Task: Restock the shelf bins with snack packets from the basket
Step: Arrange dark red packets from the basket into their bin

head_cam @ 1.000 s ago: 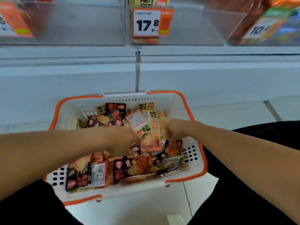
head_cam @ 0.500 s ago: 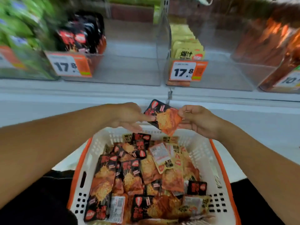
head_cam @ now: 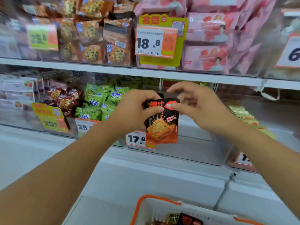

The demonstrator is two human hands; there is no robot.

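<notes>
Both hands hold one black-and-orange foil snack packet point(head_cam: 161, 122) upright before the clear shelf bin point(head_cam: 191, 148): left hand point(head_cam: 138, 109) grips it, right hand point(head_cam: 191, 103) pinches its top corner. Not yet binned; more packets remain in the near white orange-rimmed basket point(head_cam: 155, 207).

I can only see the top rim of the basket point(head_cam: 155, 202) before the bottom edge cuts it off, and just the tops of a few packets point(head_cam: 185, 218) inside show. My left hand point(head_cam: 134, 111) covers the upper left corner of the snack packet point(head_cam: 162, 125), and my right grip's thumb point(head_cam: 174, 106) sits over its red logo. That packet hides the right end of the 17.8 price tag point(head_cam: 135, 138). The price tag point(head_cam: 243, 159) low on the right is behind my right forearm, unreadable. The far-right tag point(head_cam: 290, 51) runs off frame, showing only a 6. The top-left packets point(head_cam: 40, 12) are smeared by blur.
</notes>
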